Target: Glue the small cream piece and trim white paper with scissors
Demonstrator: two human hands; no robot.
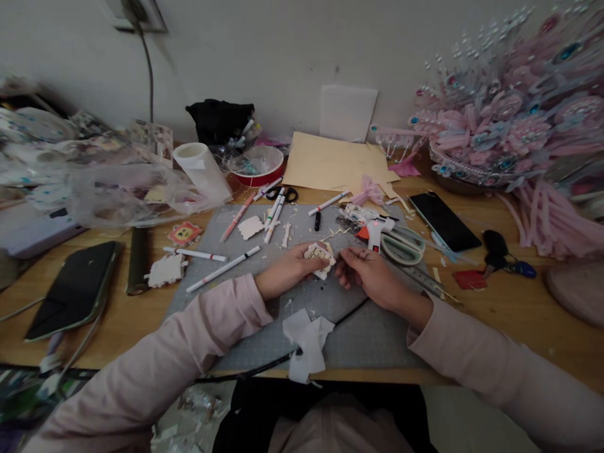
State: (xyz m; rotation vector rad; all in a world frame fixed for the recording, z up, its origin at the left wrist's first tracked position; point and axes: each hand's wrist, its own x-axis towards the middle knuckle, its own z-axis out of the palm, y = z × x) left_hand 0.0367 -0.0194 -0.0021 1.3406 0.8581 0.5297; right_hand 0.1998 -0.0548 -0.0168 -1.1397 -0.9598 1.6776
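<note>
My left hand (287,269) is closed around a small cream paper cut-out (321,257) with dark lines drawn on it, pinching it at its left edge. Just to the right of it is my right hand (370,274), its thumb and fingertips pressed together; whatever they hold, if anything, is too small to make out. Both hands are above a grey cutting mat (255,327) strewn with paper scraps. A crumpled white paper piece (309,343) lies in front of them, over a black cable (264,366). Beyond the hands lies a small black cap (318,221).
Several markers (224,269) and a white scalloped cut-out (250,227) lie leftward. A glue gun (375,233), scissors (403,245) and a metal ruler (422,279) lie close to my right hand. Farther right are a phone (445,220), keys (496,251) and a pink beaded headdress (504,126).
</note>
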